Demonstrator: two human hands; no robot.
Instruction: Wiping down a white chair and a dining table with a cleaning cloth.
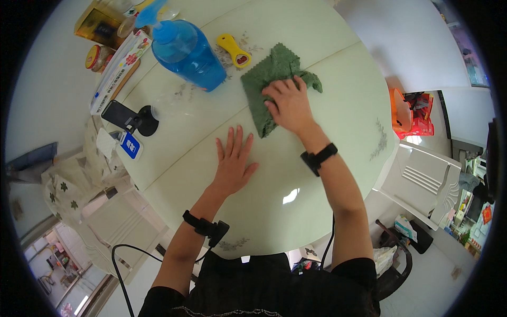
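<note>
My right hand point(291, 102) lies on a green cloth with a zigzag edge point(255, 85), its fingers bent into the bunched fabric on the table. Flat on the pale tabletop point(273, 206), to the left and nearer my body, rests my left hand point(233, 168) with fingers spread and nothing in it. Beyond the hands stands a blue pump bottle point(190, 55). Between that bottle and the cloth lies a yellow bottle opener point(234, 50). Both wrists wear black straps with small devices.
At the left edge are a black phone-like device point(119, 115) on a round stand, a blue-and-white object point(130, 146), a long printed box point(122, 71) and a red-lidded jar point(96, 58). White chairs point(422, 178) flank the table. Black cables run beside both arms.
</note>
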